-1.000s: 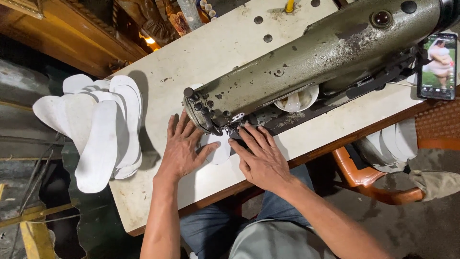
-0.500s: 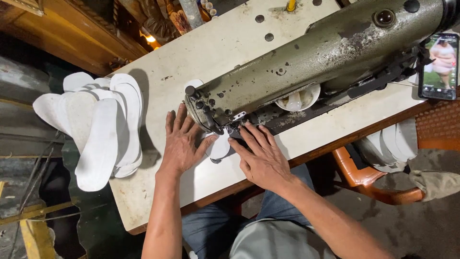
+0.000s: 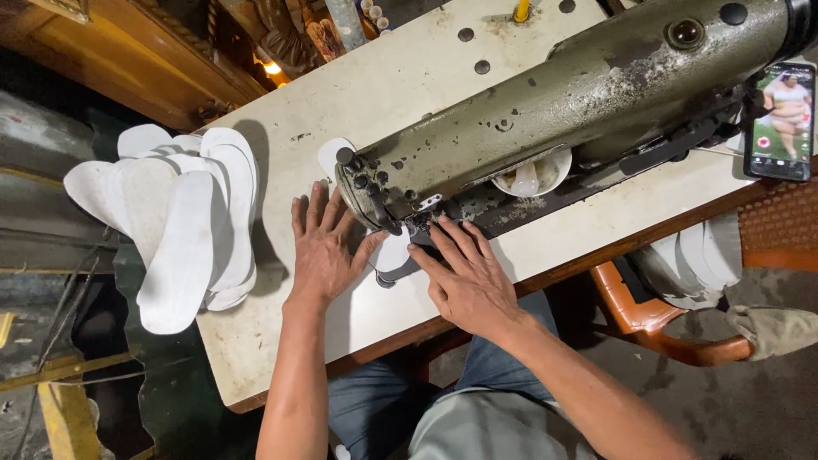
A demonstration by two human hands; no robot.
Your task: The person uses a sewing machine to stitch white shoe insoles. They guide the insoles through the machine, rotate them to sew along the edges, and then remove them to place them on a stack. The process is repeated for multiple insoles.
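Since a second ago the white insole piece [image 3: 392, 253] has fed further through under the head of the sewing machine [image 3: 545, 128]: more of it now shows past the needle on the far side, and my left hand [image 3: 324, 247] has slid up alongside the machine's end. My right hand [image 3: 464, 277] has barely shifted.

Neither hand is clenched. Both lie flat with fingers spread, pressing the piece down onto the table [image 3: 400, 94]; nothing is pinched or lifted. The piece sits under the presser foot, between my two hands, near the table's front edge and roughly midway along it.

It looks to me thin, light and bendy, a flat cut-out that would flop if picked up by one end. I judge it best steered by flat fingertip pressure on either side of the needle, well clear of the foot, since its smooth face could slip under a loose touch.

A stack of white insoles [image 3: 183, 221] overhangs the table's left edge. A phone [image 3: 780, 119] lies at the right edge, and a small white bowl [image 3: 532, 175] sits under the machine's arm.
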